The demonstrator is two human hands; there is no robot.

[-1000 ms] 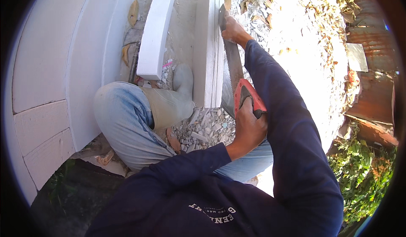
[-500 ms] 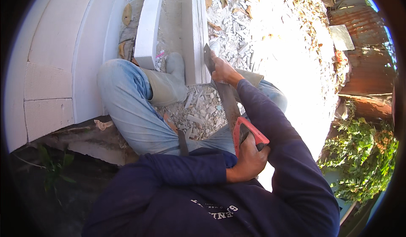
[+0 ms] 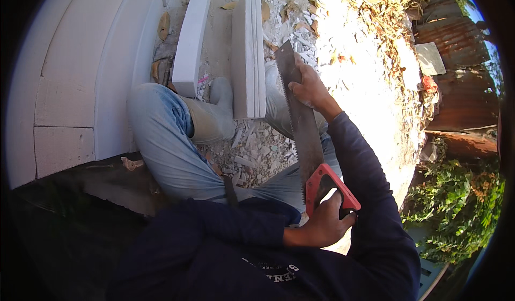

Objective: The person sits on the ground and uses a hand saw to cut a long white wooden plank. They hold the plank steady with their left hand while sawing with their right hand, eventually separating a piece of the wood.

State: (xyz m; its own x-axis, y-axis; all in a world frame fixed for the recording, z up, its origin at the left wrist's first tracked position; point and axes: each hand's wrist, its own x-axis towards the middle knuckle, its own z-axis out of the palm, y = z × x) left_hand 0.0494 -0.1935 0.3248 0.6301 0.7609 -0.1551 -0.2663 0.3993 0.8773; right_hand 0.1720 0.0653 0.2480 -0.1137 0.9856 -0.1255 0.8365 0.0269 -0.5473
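Observation:
A hand saw [image 3: 307,134] slants across the space in front of me, its toothed edge facing left. My left hand [image 3: 321,227] reaches across my body and is closed round its red and black handle. Near the blade's tip, my right hand [image 3: 314,89] grips the back edge, thumb on the near face and fingers partly hidden behind. Left of the blade, and apart from it, a white block [image 3: 244,59] with lines along its length stands between my boots. Another long white block [image 3: 188,43] lies farther left.
Broken white chips [image 3: 255,151] cover the ground between my legs. A wall of pale blocks [image 3: 64,102] runs along the left. Dry leaves [image 3: 370,11], rusty metal sheets [image 3: 456,75] and a leafy green plant [image 3: 456,193] are at the right. Strong sunlight washes out the ground there.
The saw has moved right, away from the lined block, and its blade now shows its broad face. Both my hands have moved with it, the right one still by the tip.

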